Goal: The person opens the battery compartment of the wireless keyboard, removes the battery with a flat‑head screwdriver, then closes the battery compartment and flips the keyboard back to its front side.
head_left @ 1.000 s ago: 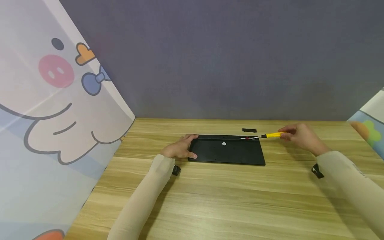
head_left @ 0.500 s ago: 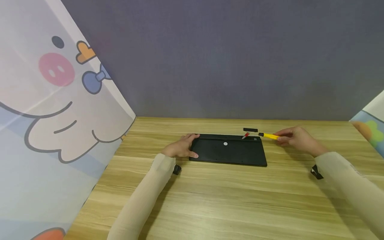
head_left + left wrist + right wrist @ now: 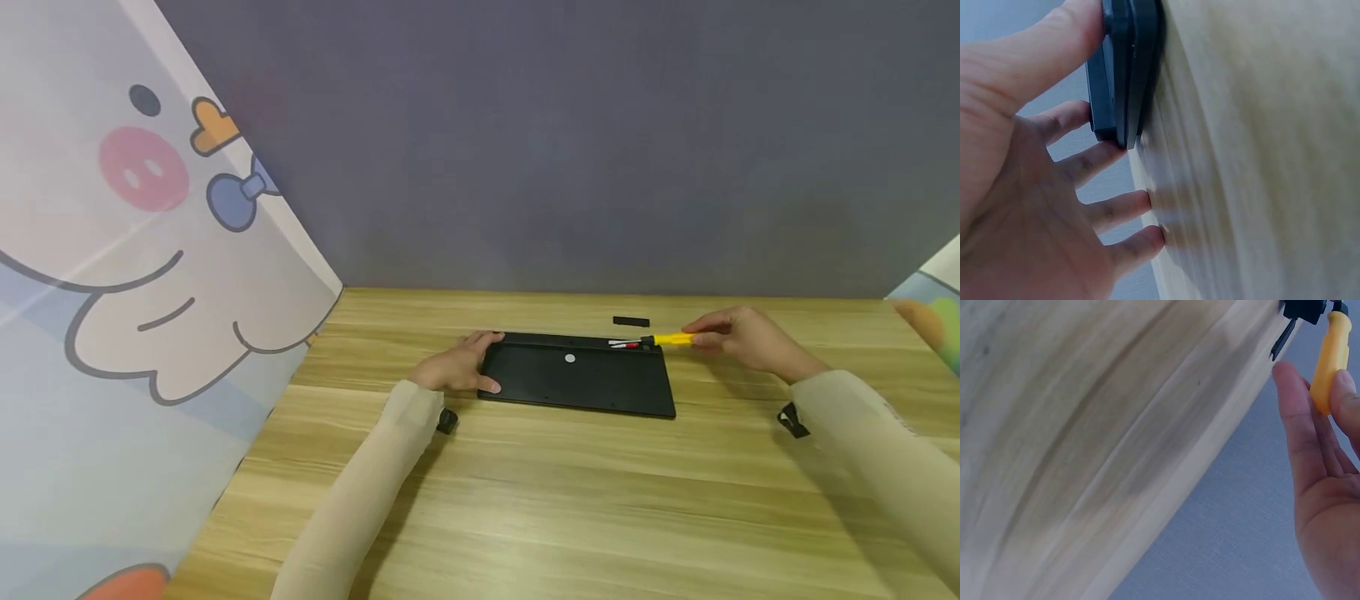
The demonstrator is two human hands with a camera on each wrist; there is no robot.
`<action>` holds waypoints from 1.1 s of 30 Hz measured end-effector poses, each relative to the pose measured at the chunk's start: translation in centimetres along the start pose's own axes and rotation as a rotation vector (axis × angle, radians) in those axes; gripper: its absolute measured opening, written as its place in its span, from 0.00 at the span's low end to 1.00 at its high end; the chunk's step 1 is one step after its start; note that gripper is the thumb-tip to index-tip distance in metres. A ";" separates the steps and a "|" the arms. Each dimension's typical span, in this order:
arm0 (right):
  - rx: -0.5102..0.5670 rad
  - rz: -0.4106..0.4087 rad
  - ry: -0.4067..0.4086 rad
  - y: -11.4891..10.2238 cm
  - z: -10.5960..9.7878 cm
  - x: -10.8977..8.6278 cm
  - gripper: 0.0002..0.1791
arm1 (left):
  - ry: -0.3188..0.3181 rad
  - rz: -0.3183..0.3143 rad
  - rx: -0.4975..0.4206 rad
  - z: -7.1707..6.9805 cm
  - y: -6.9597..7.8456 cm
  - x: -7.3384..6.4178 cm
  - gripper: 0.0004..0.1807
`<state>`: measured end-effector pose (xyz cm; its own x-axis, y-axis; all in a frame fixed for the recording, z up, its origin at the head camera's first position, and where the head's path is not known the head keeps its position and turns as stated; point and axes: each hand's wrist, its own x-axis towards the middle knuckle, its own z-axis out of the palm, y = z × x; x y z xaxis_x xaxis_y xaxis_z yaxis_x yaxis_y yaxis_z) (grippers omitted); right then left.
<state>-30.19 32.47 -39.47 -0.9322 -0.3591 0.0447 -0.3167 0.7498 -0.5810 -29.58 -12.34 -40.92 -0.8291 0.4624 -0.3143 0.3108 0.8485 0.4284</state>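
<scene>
Right hand (image 3: 746,337) pinches the yellow-handled tool (image 3: 672,339) between thumb and fingertips; the right wrist view agrees, thumb against the handle. Its dark collar and thin shaft point left, over the raised strip along the far edge of a flat black panel (image 3: 577,387). Small red-and-white piece (image 3: 630,345) at the right end of that strip, directly left of the grip and in line with the tool; its long axis appears to run left-right, roughly along the strip. Shaft overlaps it in the head view; contact cannot be told. Right hand clearly the nearer one. Left hand (image 3: 459,367) well apart, at the panel's left end: thumb rests on the top face, fingers spread, fingertips touching near the far corner, nothing clasped. Left wrist view puts the two lower fingertips past the panel. Panel lies flat, long side left-right, a white round spot (image 3: 570,358) below the strip. Separate short black bar (image 3: 632,321) just beyond the far edge, apart from it, also lengthwise left-right. Wood-grain table (image 3: 540,500) beneath, grey partition (image 3: 555,167) behind.
</scene>
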 end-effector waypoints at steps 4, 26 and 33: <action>0.014 0.002 0.008 -0.2 0.1 0.0 0.13 | 0.003 0.011 -0.004 -0.1 0.0 -0.3 0.50; 0.046 0.005 0.042 0.1 -0.4 -0.9 0.14 | 0.002 0.013 -0.016 0.2 -0.4 0.4 0.50; 0.012 0.028 0.085 0.6 -0.8 -1.6 0.14 | 0.004 0.025 -0.015 0.2 -0.3 0.7 0.50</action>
<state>-29.05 33.97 -39.27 -0.9522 -0.2898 0.0969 -0.2891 0.7520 -0.5923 -30.14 -12.27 -41.48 -0.8233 0.4819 -0.2997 0.3244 0.8330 0.4483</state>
